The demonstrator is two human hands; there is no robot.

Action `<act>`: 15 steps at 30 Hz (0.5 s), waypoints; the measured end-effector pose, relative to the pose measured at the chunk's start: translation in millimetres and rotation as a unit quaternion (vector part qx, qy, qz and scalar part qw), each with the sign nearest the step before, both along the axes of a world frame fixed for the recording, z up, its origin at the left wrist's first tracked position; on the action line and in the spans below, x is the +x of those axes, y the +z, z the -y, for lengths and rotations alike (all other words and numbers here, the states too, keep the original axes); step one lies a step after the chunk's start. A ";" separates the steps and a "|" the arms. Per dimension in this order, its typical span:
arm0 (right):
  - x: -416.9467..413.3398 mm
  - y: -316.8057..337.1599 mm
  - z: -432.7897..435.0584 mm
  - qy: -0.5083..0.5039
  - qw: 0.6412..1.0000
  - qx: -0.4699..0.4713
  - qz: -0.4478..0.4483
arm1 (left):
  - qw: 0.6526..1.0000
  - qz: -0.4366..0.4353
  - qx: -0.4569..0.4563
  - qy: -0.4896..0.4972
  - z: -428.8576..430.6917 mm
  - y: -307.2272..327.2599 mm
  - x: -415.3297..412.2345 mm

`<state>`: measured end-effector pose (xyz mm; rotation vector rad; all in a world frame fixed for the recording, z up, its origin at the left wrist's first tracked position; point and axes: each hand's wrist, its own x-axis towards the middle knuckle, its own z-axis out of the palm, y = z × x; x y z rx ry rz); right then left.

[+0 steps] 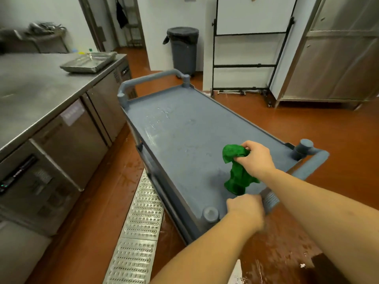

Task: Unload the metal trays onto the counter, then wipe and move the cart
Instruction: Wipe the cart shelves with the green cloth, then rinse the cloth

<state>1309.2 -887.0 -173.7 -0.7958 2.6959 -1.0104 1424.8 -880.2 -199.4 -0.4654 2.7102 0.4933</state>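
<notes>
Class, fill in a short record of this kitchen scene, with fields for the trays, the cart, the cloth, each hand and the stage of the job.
trays: metal trays lie on the steel counter
cart: grey cart, top shelf wet in patches, no trays on it
cloth: green cloth, bunched, hanging down to the shelf
right hand: right hand grips the cloth's top
left hand: left hand grips the near handle
stage: trays unloaded; wiping not yet done

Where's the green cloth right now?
Head view, lower right: the green cloth hangs from the right hand over the grey cart's near end, just beyond the left hand.
</notes>
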 end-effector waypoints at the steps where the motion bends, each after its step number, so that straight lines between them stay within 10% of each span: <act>1: 0.2 -0.6 -1.0 0.009 1.000 0.003 0.001 | 0.999 0.005 -0.034 0.002 -1.2 5.0 2.1; 8: 5.6 -3.1 -8.3 0.064 0.998 0.018 0.002 | 0.993 -0.083 -0.028 0.073 -13.2 6.3 7.3; 15: 26.4 1.0 -4.0 0.131 0.990 0.044 0.024 | 0.997 0.059 -0.045 0.035 6.3 23.1 48.3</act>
